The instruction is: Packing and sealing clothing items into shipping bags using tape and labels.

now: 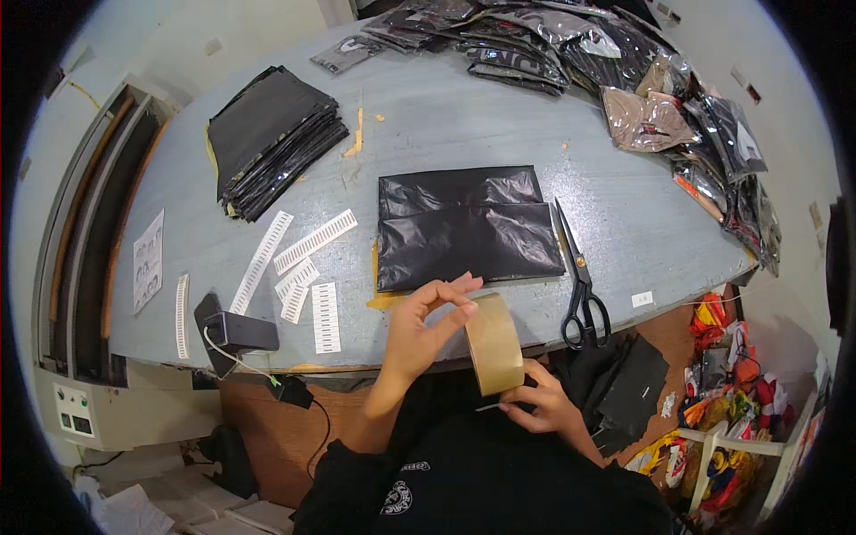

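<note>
A roll of brown packing tape (497, 346) is up at the table's front edge, close to my body. My left hand (423, 325) is at its upper end, thumb and fingertips curled in against the tape. At the lower end, my right hand (542, 403) grips the roll between thumb and fingers. A thin pale strip shows beside the right thumb; what it is I cannot make out. Just beyond the hands lies a flat black plastic bag (464, 236), its upper part folded over. Black-handled scissors (581, 281) lie right of the bag, blades pointing away.
A stack of black bags (272, 138) sits back left. Strips of labels (326, 318) and a dark box-shaped device with a cable (245, 333) lie front left. Clear-wrapped garments (642, 116) are heaped along the far and right edges. Colourful bags (731, 392) fill the lower right floor.
</note>
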### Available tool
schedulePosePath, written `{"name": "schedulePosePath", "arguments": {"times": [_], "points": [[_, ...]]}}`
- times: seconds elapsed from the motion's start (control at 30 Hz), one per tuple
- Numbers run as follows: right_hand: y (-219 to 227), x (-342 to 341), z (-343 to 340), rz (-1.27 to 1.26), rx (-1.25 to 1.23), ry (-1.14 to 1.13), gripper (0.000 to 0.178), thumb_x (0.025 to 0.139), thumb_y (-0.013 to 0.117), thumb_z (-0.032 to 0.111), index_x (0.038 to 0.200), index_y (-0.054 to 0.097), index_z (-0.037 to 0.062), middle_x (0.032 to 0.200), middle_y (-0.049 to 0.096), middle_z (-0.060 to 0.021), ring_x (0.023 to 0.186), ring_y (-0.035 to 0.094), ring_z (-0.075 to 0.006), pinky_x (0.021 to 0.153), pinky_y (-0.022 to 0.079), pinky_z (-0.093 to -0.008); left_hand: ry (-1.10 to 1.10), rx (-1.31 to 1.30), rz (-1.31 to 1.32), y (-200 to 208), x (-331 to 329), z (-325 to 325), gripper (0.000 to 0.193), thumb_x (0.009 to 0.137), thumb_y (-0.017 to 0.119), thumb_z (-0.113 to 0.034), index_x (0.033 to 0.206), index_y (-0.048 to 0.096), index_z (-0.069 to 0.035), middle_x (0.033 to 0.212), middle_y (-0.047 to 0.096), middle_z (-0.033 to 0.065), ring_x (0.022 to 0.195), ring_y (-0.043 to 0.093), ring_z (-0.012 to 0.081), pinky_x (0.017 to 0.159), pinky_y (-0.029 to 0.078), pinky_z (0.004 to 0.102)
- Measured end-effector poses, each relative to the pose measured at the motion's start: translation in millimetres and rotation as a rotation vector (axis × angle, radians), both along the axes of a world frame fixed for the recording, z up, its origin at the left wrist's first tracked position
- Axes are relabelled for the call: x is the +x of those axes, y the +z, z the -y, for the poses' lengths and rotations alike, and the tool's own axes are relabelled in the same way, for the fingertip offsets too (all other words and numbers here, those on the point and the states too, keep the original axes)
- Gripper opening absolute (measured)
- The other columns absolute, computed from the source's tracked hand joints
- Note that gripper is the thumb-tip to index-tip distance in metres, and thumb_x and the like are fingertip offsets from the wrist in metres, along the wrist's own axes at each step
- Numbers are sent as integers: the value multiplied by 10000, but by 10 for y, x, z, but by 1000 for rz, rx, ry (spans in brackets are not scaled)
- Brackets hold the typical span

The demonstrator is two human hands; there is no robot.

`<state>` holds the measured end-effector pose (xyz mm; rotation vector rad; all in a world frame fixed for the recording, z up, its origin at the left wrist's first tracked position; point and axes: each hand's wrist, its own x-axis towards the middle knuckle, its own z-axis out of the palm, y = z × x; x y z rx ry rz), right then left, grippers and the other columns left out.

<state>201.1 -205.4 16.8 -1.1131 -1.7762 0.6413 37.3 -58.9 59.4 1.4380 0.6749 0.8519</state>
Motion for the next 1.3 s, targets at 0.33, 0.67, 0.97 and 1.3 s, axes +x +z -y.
{"name": "schedulePosePath", "arguments": {"times": [0.33,0.67,0.97,1.3], "points": [[-157,-9,85,7,-154,29,135,711,676,39,836,634,15,1259,437,-237,1231,382,-392,986,341,-417,-88,-569,290,-175,93,106,451,730,514,-73,1171,426,-34,1157,469,93,1116,426,186,986,290,307],[-95,111,-13,-829,-237,35,50,795,575,32,770,564,-10,1156,468,-207,1204,407,-343,1016,282,-449,-107,-381,412,-306,173,184,412,711,458,-138,1107,465,-22,1118,451,84,1090,406,186,978,245,290],[557,-84,-162,-600,-114,-351,39,837,509,7,815,517,-24,1068,511,-165,1065,493,-238,967,348,-361,-66,-238,380,-376,135,379,430,635,532,-229,1033,530,-68,1221,327,93,1211,237,217,1027,143,358],[519,-232,-200,-647,-232,-323,26,824,504,-44,798,506,-38,1210,486,-224,1128,476,-246,991,333,-372,-129,-312,528,-516,114,455,361,708,557,-224,1038,519,-83,1247,252,80,1216,213,215,1024,163,363]]}}
